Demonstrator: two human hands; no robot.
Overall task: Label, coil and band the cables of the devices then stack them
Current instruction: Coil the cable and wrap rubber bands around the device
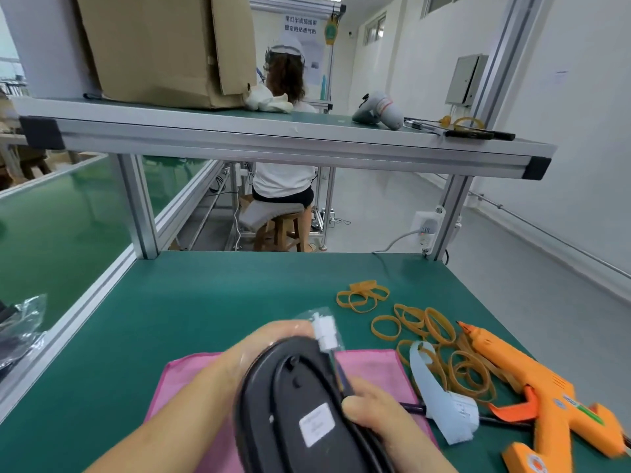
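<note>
Both hands busy over the pink cloth [191, 367] on the table [205, 302]. Left hand [246, 356] cups the far-left edge of the black oval device [290, 404], underside up, white sticker facing me. Right hand [372, 407] is clamped on its near-right rim, thumb pinning the black cable [348, 387] against the edge. Device's long axis runs from near me up and slightly right; the white connector [324, 331] in its clear bag pokes out at the far tip, just beside my left fingertips. My read: mid-coil, banding not done. Rubber bands [426, 329] lie right of the device, beside the orange glue gun [546, 387] — right hand is nearer, so it should fetch one while the left takes over holding the coil. Blue label strip [440, 401] is just right of my right hand.
</note>
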